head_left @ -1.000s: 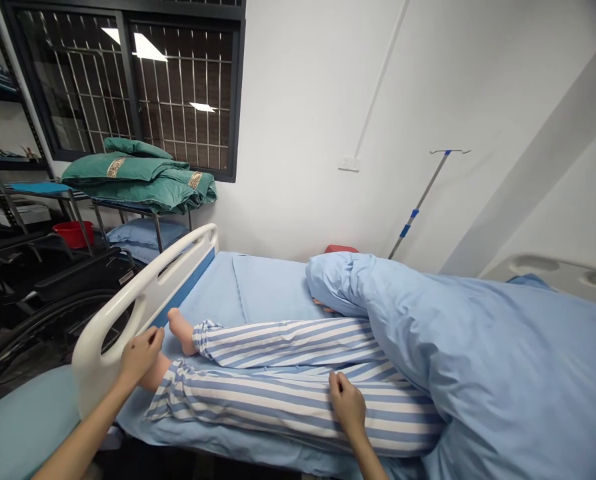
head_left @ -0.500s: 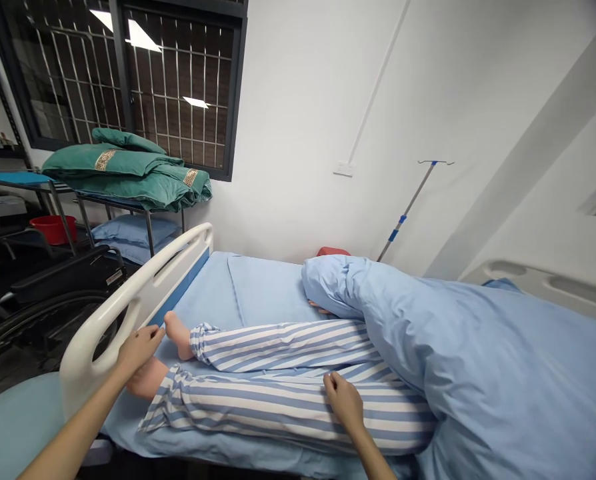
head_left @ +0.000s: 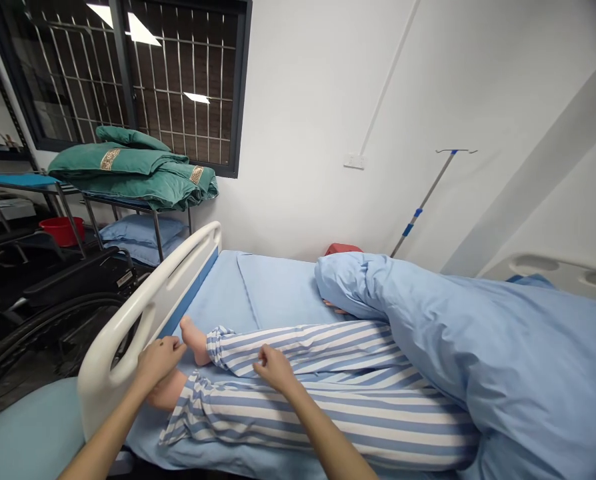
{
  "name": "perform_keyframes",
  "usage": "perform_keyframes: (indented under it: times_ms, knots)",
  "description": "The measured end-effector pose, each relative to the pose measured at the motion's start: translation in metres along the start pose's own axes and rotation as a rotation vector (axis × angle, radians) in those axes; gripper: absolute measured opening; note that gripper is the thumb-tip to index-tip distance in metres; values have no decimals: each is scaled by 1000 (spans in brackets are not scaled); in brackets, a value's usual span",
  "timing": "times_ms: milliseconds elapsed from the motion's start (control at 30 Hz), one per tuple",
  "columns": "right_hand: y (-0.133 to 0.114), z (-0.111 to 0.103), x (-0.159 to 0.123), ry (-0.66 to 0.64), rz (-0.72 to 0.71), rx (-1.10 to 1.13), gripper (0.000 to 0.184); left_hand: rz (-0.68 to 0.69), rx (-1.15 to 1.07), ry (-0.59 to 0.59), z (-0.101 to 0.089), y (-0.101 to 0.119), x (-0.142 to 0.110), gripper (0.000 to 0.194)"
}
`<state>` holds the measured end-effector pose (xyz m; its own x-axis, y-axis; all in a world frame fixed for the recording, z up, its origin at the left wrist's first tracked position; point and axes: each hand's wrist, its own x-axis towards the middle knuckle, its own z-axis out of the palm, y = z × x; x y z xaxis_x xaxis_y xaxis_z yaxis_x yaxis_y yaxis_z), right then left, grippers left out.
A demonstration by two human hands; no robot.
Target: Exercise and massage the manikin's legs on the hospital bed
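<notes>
My left hand [head_left: 161, 359] is just above the near bare foot [head_left: 168, 390] of a figure lying on the bed, its fingers curled together and nothing visible in them. Whether it touches the foot I cannot tell. My right hand [head_left: 274, 368] hangs over the lower legs with fingers bent inward, no object showing. Blue-and-white striped trousers [head_left: 323, 413] cover both legs. The far bare foot [head_left: 195, 340] points up beside my left hand. A light blue quilt [head_left: 503, 347] is folded back over the thighs and hides the upper body; a few fingertips show under its edge.
The white footboard [head_left: 123, 327] rises left of my left hand. A black wheelchair [head_left: 73, 287] stands beyond it, near green folded bedding [head_left: 143, 173] on a rack and a red basin [head_left: 63, 230]. An IV pole [head_left: 428, 197] leans by the wall.
My right hand has moved left from above the near thigh to over the lower legs, fingers still curled. My left hand stays by the near foot. The view has shifted slightly.
</notes>
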<state>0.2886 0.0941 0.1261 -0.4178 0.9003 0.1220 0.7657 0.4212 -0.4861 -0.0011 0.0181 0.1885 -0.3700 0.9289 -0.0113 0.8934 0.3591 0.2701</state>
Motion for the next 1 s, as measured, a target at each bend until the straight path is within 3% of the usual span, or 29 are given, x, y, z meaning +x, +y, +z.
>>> perform_keyframes:
  times_ms: [167,333,433,633,1000]
  knots:
    - [-86,37,51,14,-215,-30,42,5,38,-3,2,0,0,35]
    - [-135,68,87,-23,-187,-80,69,7,46,-51,1,0,3,34]
    - [-140,87,96,-52,-148,-83,72,2,60,-71,1,-1,4,34]
    - [-128,115,99,-88,43,-25,57,-5,61,-92,4,-1,7,34]
    - [-122,128,101,-10,24,-51,52,-20,101,-137,5,-3,9,36]
